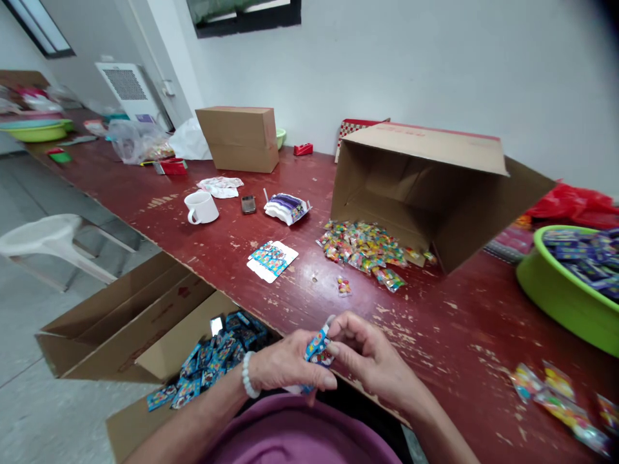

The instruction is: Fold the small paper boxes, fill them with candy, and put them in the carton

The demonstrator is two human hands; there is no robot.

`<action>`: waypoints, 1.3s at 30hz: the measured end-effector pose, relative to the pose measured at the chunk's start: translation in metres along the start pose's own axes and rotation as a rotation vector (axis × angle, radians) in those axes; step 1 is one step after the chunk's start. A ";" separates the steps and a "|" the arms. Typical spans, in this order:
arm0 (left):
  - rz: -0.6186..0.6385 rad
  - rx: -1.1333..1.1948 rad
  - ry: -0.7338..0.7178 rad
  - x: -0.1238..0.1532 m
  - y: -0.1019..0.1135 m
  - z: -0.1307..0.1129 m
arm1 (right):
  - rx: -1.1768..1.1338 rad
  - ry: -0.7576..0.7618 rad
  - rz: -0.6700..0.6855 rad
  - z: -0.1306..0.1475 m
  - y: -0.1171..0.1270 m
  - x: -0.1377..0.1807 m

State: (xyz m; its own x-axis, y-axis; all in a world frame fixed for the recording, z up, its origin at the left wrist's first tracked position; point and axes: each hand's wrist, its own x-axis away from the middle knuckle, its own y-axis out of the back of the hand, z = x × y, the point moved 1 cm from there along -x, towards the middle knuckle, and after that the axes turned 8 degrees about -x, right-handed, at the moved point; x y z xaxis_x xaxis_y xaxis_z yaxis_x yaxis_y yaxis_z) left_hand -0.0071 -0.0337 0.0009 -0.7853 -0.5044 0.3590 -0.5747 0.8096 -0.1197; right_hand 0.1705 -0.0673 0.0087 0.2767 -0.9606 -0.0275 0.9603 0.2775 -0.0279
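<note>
My left hand (284, 361), with a pale bead bracelet at the wrist, is closed around a small blue printed box (318, 348) at the table's front edge. My right hand (370, 345) pinches the upper end of that box between thumb and fingers. Part of the box is hidden by my fingers. Beyond my hands, a small clear packet of colourful candies (343, 287) lies by itself. Flat blue-and-white cartons (273, 260) lie to its left. A pile of candy packets (362, 245) spills from a tipped cardboard box (411, 187).
Below the table edge, an open carton (145, 322) holds many filled blue boxes (217, 354). A white mug (201, 207), a wipes pack (286, 208) and a closed carton (239, 138) stand farther back. A green basin (565, 303) is at right. Loose packets (561, 399) lie near right.
</note>
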 end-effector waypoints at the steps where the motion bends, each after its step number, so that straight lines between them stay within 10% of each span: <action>1: -0.088 0.013 -0.014 -0.001 -0.001 -0.001 | 0.052 0.042 -0.102 -0.004 0.000 -0.001; 4: -0.296 0.080 -0.036 -0.006 -0.006 -0.004 | 0.147 0.116 -0.333 -0.015 0.000 -0.004; 12: -0.381 0.051 -0.201 -0.014 -0.008 -0.001 | 0.117 0.166 -0.350 -0.016 -0.004 -0.011; 21: -0.744 0.065 -0.343 -0.008 -0.016 0.005 | -0.105 0.089 -0.444 -0.026 -0.015 -0.012; 39: -0.643 -0.226 -0.264 -0.004 -0.004 0.001 | -0.410 0.000 -0.328 -0.017 0.002 -0.022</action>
State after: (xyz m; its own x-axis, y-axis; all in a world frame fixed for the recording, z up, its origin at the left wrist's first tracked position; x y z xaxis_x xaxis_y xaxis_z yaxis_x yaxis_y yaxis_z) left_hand -0.0019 -0.0353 -0.0008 -0.3547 -0.9333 0.0551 -0.9016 0.3571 0.2442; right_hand 0.1652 -0.0454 -0.0080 -0.0363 -0.9982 0.0480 0.9042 -0.0533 -0.4237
